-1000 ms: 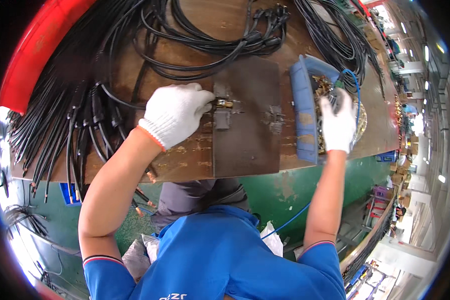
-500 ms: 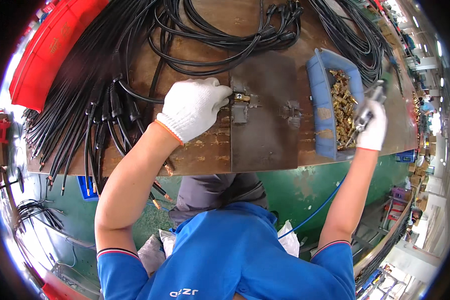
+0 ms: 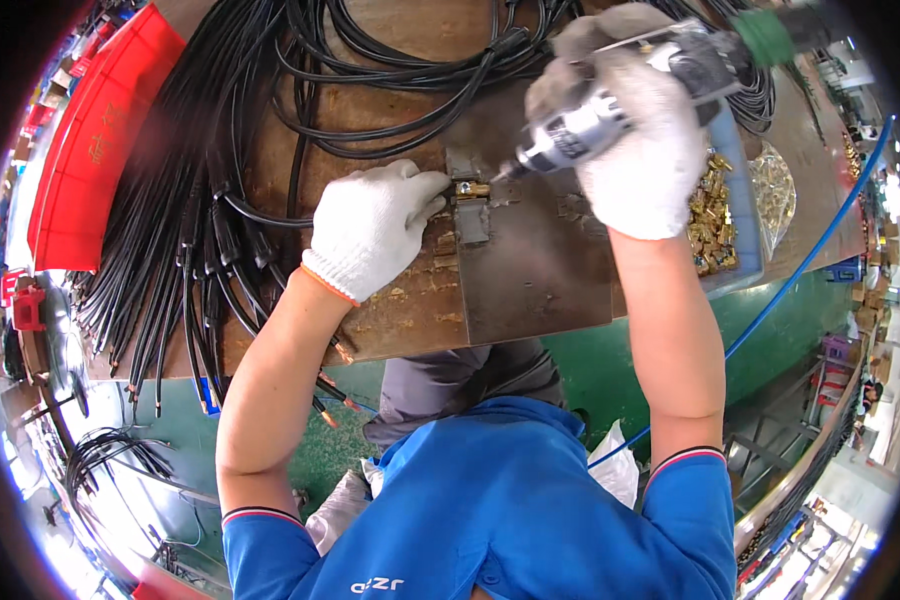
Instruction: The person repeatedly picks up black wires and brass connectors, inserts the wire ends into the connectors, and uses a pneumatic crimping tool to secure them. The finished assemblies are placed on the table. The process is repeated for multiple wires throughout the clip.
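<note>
My left hand [image 3: 370,222], in a white knit glove, is closed around the end of a black cable [image 3: 265,213]. Just past its fingertips lies a small brass connector [image 3: 473,188], set at a block on a dark metal plate [image 3: 540,290]. My gloved right hand [image 3: 645,150] grips a silver air screwdriver [image 3: 570,132], partly blurred by motion. The tool tilts down to the left, and its tip is close to the connector's right end; whether they touch I cannot tell. The fingers of my left hand hide the cable's end.
A blue bin [image 3: 745,215] of brass connectors stands right of the plate, beside a clear bag [image 3: 772,195] of small parts. Black cables [image 3: 160,220] lie across the left and back. A red bin [image 3: 90,150] sits far left; a blue hose [image 3: 815,255] runs at right.
My right hand has brought the screwdriver from beside the blue bin leftward to the connector. My left hand stays at the cable. The head view has shifted slightly.
</note>
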Demonstrator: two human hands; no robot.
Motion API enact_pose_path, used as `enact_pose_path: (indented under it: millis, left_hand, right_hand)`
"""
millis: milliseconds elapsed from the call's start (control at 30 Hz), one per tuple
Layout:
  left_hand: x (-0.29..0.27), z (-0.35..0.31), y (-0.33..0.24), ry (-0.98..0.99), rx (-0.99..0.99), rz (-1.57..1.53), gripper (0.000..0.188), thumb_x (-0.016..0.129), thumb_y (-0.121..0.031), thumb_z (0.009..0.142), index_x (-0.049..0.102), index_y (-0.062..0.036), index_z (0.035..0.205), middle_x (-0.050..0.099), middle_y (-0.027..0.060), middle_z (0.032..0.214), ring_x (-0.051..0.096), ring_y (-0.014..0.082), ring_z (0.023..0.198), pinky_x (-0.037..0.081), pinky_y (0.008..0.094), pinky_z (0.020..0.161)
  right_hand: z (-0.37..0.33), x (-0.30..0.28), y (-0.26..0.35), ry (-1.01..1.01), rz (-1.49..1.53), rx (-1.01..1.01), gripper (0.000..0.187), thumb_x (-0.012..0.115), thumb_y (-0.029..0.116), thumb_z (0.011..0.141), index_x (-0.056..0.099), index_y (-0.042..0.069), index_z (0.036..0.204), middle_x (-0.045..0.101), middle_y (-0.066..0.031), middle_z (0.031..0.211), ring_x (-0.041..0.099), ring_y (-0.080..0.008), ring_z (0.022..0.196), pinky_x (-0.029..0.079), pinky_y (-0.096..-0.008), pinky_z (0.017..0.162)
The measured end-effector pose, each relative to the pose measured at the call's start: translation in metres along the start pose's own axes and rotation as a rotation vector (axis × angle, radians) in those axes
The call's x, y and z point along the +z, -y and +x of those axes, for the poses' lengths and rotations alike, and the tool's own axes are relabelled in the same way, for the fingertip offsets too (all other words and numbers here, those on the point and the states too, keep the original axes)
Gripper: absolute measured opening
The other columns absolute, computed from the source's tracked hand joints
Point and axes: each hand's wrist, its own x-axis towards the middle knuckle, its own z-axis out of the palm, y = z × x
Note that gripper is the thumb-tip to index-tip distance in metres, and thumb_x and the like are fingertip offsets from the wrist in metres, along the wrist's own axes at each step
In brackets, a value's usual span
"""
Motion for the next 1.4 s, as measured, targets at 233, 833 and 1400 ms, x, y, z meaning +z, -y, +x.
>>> enact_pose_path:
  millis: [233,833,1400]
  left_hand:
    - [0.003,-0.001,0.001,-0.042,0.015,-0.017,0.019,0.075,-0.018,0.094,0.078,-0.0138,0.112,0.072,0.0123,0.093,0.073,0.0364,0.088,0.058,0.0474,0.076]
    - [0.004,-0.001,0.002,-0.012,-0.003,0.008,0.026,0.073,-0.014,0.093,0.077,-0.0158,0.118,0.074,0.0137,0.101,0.074,0.0376,0.092,0.059,0.0476,0.078]
    - [0.009,-0.003,0.006,-0.035,0.042,0.039,0.025,0.073,-0.014,0.093,0.077,-0.0146,0.118,0.073,0.0133,0.095,0.073,0.0377,0.089,0.058,0.048,0.077]
  right_hand:
    - [0.001,0.0,-0.037,0.038,-0.069,0.03,0.031,0.07,0.005,0.094,0.065,0.008,0.125,0.072,-0.0158,0.11,0.07,-0.0245,0.086,0.061,-0.0463,0.078]
    - [0.012,0.011,-0.042,0.276,-0.177,0.152,0.033,0.077,-0.008,0.079,0.065,0.003,0.109,0.073,-0.0157,0.099,0.073,-0.023,0.083,0.062,-0.0372,0.07]
    - [-0.006,0.016,-0.054,0.128,-0.304,0.02,0.028,0.076,-0.001,0.087,0.068,0.001,0.114,0.078,-0.015,0.099,0.075,-0.0207,0.078,0.063,-0.0338,0.071]
